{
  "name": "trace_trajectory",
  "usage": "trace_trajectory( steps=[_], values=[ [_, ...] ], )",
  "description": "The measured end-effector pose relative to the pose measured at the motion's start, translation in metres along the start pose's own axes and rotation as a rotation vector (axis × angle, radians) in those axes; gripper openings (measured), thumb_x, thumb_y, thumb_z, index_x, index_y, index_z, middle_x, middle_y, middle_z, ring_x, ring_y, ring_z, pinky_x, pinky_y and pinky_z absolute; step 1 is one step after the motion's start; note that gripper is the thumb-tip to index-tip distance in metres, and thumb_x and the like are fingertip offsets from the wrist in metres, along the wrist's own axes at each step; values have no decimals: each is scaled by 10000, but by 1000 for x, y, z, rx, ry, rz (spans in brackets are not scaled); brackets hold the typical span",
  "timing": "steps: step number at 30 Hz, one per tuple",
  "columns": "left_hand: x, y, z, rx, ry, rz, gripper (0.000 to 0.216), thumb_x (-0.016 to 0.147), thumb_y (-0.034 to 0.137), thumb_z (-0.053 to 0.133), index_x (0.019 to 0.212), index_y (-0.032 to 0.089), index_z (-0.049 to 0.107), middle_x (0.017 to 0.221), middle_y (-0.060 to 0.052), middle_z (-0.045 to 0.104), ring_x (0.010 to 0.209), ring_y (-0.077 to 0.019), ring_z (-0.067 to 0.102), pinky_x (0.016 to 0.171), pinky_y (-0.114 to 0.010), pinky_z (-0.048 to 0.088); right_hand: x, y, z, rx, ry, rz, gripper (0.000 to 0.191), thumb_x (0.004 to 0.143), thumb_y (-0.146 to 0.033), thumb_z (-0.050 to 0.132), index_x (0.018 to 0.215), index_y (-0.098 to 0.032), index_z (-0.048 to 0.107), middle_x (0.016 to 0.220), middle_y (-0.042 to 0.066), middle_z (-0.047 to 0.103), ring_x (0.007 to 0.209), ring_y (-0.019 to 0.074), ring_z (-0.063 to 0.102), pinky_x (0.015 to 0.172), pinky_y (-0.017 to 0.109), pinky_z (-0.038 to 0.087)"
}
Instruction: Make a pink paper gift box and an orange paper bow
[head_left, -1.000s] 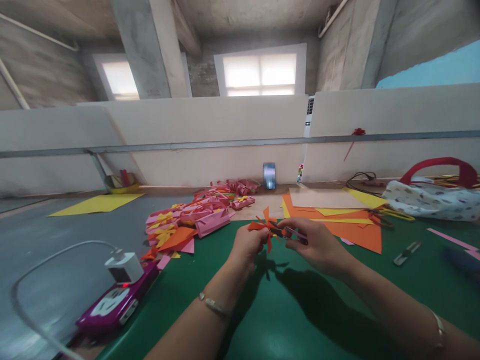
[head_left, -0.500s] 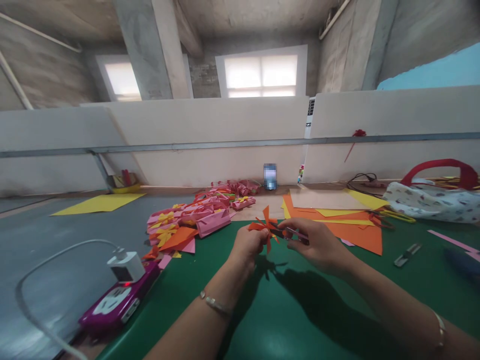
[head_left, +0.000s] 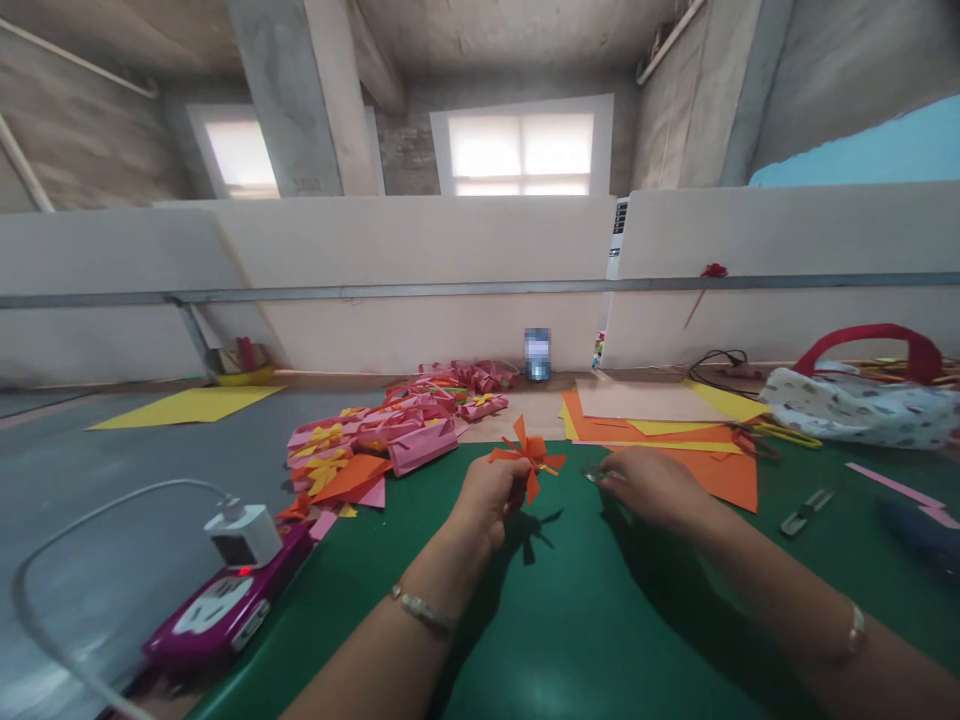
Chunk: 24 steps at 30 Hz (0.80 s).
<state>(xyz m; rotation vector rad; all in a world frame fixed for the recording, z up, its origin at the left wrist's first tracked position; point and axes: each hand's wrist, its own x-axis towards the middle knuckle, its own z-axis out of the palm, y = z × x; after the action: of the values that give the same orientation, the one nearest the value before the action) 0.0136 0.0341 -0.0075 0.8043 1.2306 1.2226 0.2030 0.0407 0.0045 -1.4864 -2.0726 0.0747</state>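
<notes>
My left hand (head_left: 491, 490) is closed, pinching an orange paper flower (head_left: 531, 456) with several narrow petals above the green mat (head_left: 592, 620). The flower's yellow centre shows beneath the petals. To its right, my right hand (head_left: 651, 485) is low over the mat with curled fingers. A small, dark and shiny tool (head_left: 598, 476) sticks out at its fingertips; its kind is not clear, since the hand covers most of it. A gap separates the tool from the flower.
Pink and orange paper pieces with yellow flowers (head_left: 405, 425) are heaped at left. Coloured sheets (head_left: 720, 470) lie behind my right hand, and a cutter knife (head_left: 807, 512) to its right. A purple power strip (head_left: 225, 610) with a white charger is at front left. A phone (head_left: 538, 355) stands behind.
My right hand has drawn the tool away from the orange flower, moving right and down toward the mat. The flower stays in my left hand, its petals now turned more toward the camera.
</notes>
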Motion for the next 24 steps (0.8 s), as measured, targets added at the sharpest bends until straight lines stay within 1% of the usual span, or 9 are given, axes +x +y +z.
trace_trajectory(
  steps=[2,4,6,9,13,16,18,21,24],
  values=[
    [-2,-1,2,-26,2,19,90,656,90,634,602,144,586,520,34,550,455,-78,494,469,-203,359,-4,-10,1,1,16,-71,92,778,-207,614,731,-225,690,819,66,628,737,205,609,627,305,451],
    [-4,-1,4,-42,-8,33,109,596,57,606,550,151,578,488,33,540,438,-79,478,460,-204,340,-8,-24,2,43,81,-181,101,818,-232,587,785,-211,681,899,76,595,826,200,585,701,302,452],
    [-6,-2,6,-49,-19,44,103,567,53,592,528,148,579,475,33,530,430,-76,459,451,-202,326,-13,-34,4,72,152,-263,87,814,-235,597,794,-186,666,868,76,564,826,198,562,711,301,449],
    [-11,-3,10,-43,-30,50,70,565,71,590,551,138,604,483,26,536,441,-76,457,447,-197,323,-16,-39,12,31,181,-279,55,780,-206,626,791,-169,664,840,74,545,809,207,545,698,315,445],
    [-15,-3,12,-11,-63,42,75,605,74,582,636,125,627,548,-4,581,499,-105,521,466,-209,372,-16,-36,23,-72,165,-281,82,784,-162,595,773,-180,674,827,70,555,805,209,532,694,320,429],
    [-14,-5,12,30,-83,54,87,669,52,578,624,126,580,528,26,519,474,-74,475,441,-190,353,-15,-37,25,-82,156,-279,143,776,-102,554,726,-181,663,801,62,563,780,194,529,674,300,415],
    [-12,-7,12,77,-96,59,124,744,80,589,635,127,552,533,53,479,457,-54,437,428,-176,344,-16,-39,24,-54,152,-271,150,769,-93,548,700,-177,651,785,58,566,773,187,529,666,288,409],
    [-11,-10,13,164,-115,70,141,844,215,586,740,121,569,645,46,534,514,-60,483,465,-187,409,-16,-39,21,-3,138,-262,144,770,-112,553,672,-175,637,760,51,568,761,183,527,651,278,399],
    [-10,-11,12,237,-115,76,170,866,288,569,890,122,600,833,-6,612,666,-104,579,578,-249,498,-16,-38,21,55,132,-256,130,750,-120,564,645,-172,619,750,43,574,753,182,525,653,280,393]
  ],
)
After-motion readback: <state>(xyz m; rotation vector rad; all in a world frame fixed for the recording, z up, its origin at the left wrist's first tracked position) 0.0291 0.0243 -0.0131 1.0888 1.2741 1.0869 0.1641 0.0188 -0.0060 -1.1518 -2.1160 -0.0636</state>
